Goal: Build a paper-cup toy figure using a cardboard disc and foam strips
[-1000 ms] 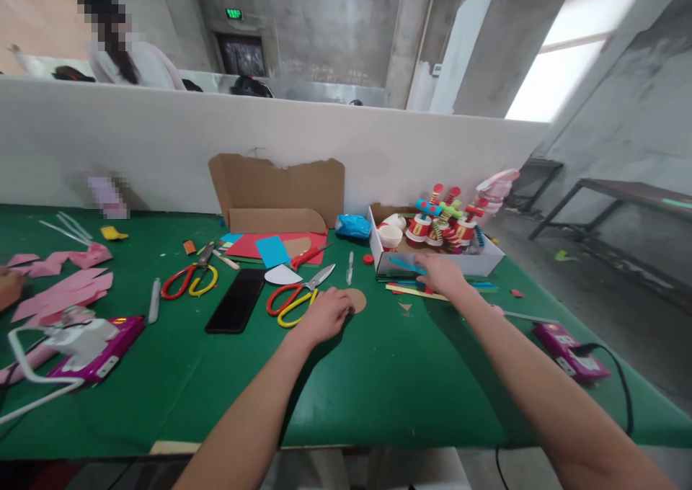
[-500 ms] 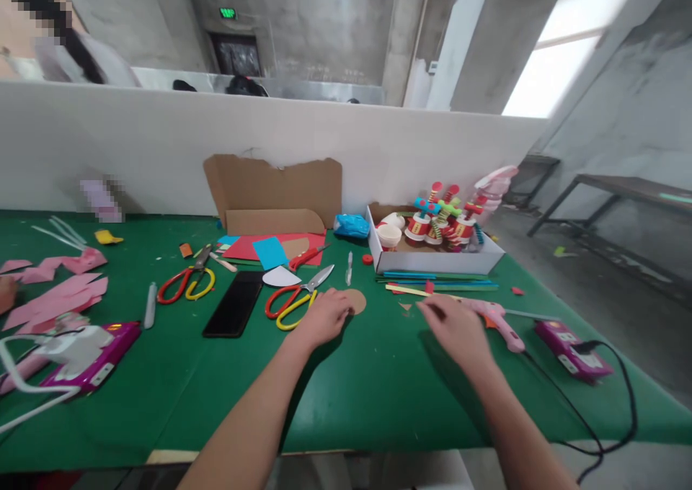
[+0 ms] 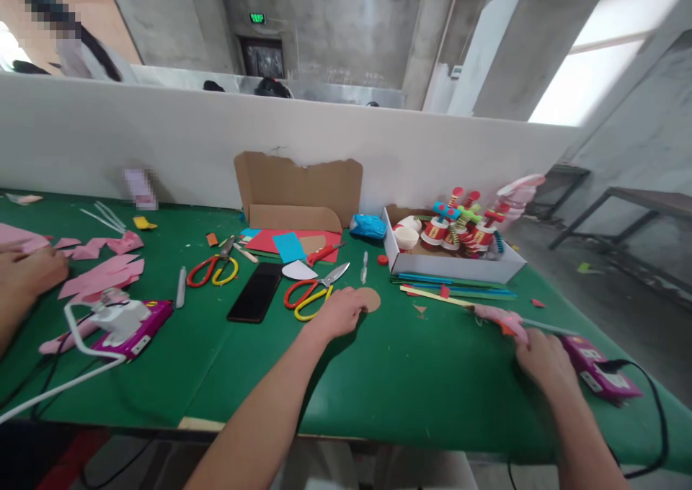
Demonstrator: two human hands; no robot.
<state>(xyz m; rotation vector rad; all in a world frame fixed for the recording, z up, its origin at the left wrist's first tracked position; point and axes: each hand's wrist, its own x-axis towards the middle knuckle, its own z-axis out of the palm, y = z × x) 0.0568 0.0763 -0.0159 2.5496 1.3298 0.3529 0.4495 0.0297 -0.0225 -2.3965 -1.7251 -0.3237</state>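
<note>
I see my left hand [image 3: 344,313] low over the green table [image 3: 389,396], fingertips touching a cardboard disc [image 3: 372,300], just beside open scissors [image 3: 336,274]. My right hand [image 3: 545,360] touches the handle of a pink glue gun [image 3: 493,315], near a purple power strip [image 3: 587,353]. Both palms are hidden from me, so I can't say whether either grips. Beyond, a white box [image 3: 459,268] holds red cups [image 3: 434,232].

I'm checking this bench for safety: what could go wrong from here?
The right hand touches the pink glue gun; if that is hot, a slip might burn. The black cord loops near the edge of the green table and could snag. One pair of scissors lies right beside the left hand, so a sweep could knock it.
</note>
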